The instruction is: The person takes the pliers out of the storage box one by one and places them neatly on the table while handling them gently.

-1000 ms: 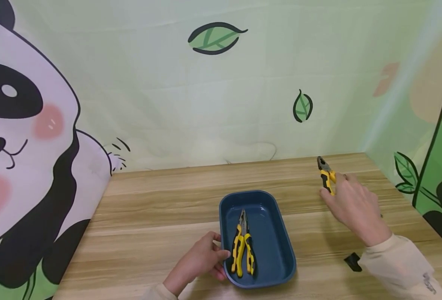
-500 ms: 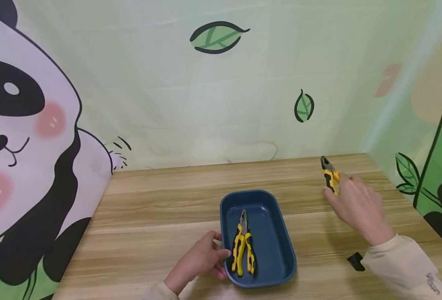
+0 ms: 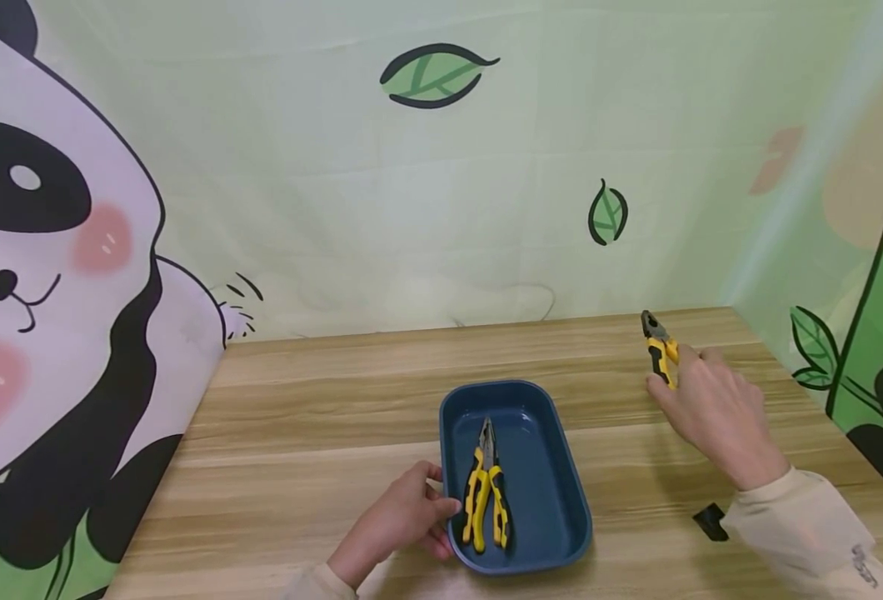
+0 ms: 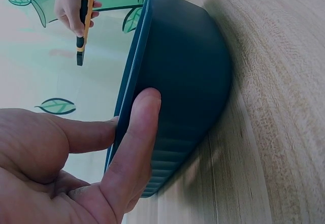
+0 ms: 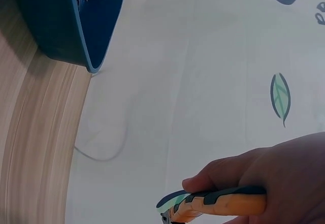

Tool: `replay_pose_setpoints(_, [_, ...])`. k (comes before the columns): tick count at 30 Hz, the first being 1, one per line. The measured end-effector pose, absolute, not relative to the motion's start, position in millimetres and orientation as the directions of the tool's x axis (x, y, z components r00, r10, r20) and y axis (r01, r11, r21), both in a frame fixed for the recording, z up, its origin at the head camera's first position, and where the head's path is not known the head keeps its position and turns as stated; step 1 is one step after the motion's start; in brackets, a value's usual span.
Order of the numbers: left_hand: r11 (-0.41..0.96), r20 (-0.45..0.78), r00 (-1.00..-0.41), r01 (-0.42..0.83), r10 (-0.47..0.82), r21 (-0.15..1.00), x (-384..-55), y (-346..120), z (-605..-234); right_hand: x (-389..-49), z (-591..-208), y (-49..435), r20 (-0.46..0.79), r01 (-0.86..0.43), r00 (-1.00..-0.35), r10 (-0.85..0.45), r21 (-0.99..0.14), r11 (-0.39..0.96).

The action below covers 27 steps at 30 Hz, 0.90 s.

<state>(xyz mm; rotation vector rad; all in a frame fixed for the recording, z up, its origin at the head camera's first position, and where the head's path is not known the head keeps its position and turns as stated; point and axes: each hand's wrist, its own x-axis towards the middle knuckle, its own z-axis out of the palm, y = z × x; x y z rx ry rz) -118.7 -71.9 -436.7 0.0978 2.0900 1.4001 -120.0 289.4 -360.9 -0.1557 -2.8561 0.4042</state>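
A dark blue rectangular tray [image 3: 554, 500] stands on the wooden table. My left hand [image 3: 404, 512] pinches its left rim, thumb inside and fingers against the outer wall, as the left wrist view shows [image 4: 127, 148]. Inside the tray, along its left side, lie long-nose pliers [image 3: 484, 492] with yellow and black handles, jaws pointing away from me. To the right of the tray, my right hand [image 3: 719, 408] grips yellow-and-black pliers [image 3: 659, 350] with a blunt, broad head by their handles, held above the table with the head pointing away. My palm hides part of the handles.
A small black piece [image 3: 710, 522] lies on the wooden table [image 3: 299, 417] beside my right sleeve. Behind the table hangs a pale green cloth backdrop [image 3: 321, 183] printed with leaves, with a panda on the left.
My right hand with the pliers shifts very slightly to the right in the first half second, along with a small shift of the whole view. The left hand and tray stay put.
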Motion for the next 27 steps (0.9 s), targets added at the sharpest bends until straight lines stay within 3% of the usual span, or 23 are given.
replay_pose_setpoints(27, [0.426,-0.437,-0.809,-0.262,0.392,0.866,-118.9,-72.8,-439.0,-122.9,-359.8,292.7,0.235,0.066,-0.962,0.142,-0.306,0.95])
